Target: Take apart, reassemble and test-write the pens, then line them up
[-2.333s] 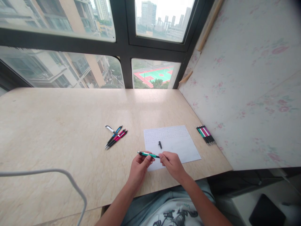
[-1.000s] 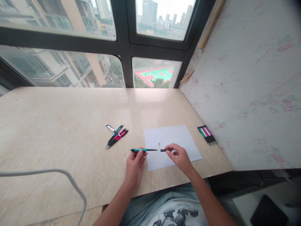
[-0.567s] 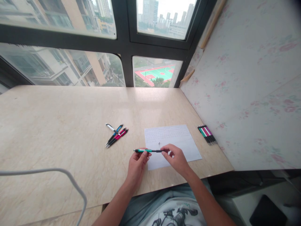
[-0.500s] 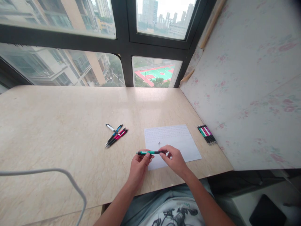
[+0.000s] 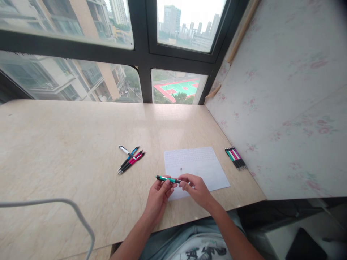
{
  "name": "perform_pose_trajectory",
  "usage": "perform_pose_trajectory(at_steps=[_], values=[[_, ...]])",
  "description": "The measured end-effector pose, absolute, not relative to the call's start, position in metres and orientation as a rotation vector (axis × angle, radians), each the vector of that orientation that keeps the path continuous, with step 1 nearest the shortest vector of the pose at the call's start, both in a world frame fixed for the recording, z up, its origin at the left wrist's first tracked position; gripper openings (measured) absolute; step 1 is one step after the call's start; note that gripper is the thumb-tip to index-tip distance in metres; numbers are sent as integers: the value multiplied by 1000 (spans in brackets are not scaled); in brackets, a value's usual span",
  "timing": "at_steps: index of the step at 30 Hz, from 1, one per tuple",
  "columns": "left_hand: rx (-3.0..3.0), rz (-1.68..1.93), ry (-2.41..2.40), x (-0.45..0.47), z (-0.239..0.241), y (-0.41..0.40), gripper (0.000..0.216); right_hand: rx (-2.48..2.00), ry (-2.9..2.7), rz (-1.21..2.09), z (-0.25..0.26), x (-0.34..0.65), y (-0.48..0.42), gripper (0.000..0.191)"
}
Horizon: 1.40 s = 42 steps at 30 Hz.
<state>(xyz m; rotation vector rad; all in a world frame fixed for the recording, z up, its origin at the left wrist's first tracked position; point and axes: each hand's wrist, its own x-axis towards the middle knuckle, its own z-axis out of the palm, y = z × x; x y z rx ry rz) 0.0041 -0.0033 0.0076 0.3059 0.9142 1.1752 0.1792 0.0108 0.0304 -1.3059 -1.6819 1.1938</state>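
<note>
Left hand (image 5: 157, 198) grips the green pen (image 5: 163, 178) by its barrel, apparently to steady it, while the right hand (image 5: 197, 187) pinches its dark end, above the paper (image 5: 210, 173) near the surface's (image 5: 81, 137) front edge.

From afar I saw dark-framed windows (image 5: 142, 59) at the far edge of the marbled desktop (image 5: 67, 141), letting in pale daylight. Along its right edge stood a floral-papered wall (image 5: 282, 94).

Rows of writing (image 5: 187, 157), on white paper (image 5: 206, 177), too small to read
</note>
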Motion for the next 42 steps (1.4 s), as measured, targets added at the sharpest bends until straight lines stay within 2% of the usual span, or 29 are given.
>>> perform_pose_trajectory(at_steps=[3, 7, 11, 14, 16, 19, 22, 24, 33, 42], values=[[273, 1216, 915, 3, 8, -1, 32, -1355, -1620, 1177, 21, 190, 20, 30], [223, 1264, 919, 2, 8, 1, 29, -1572, -1756, 826, 9, 194, 39, 20], [211, 1274, 920, 0, 5, 1, 29, -1689, -2004, 578, 7, 180, 52, 29], [226, 1292, 900, -1, 3, 0, 28, -1730, -2067, 483, 7, 171, 56, 21], [236, 1309, 882, -2, 2, 1, 27, -1692, -1988, 556, 5, 171, 54, 17], [215, 1334, 888, -3, 3, 1, 26, -1563, -1710, 875, 2, 176, 45, 11], [171, 1363, 921, -3, 3, 3, 25, -1426, -1394, 1189, 2, 182, 34, 18], [161, 1379, 935, -2, 4, 4, 24, -1366, -1262, 1280, 5, 182, 27, 21], [236, 1351, 955, -2, 5, 3, 32, -1368, -1212, 1289, 6, 175, 23, 22], [237, 1315, 909, -1, 5, 2, 28, -1401, -1341, 1150, 4, 170, 20, 16]])
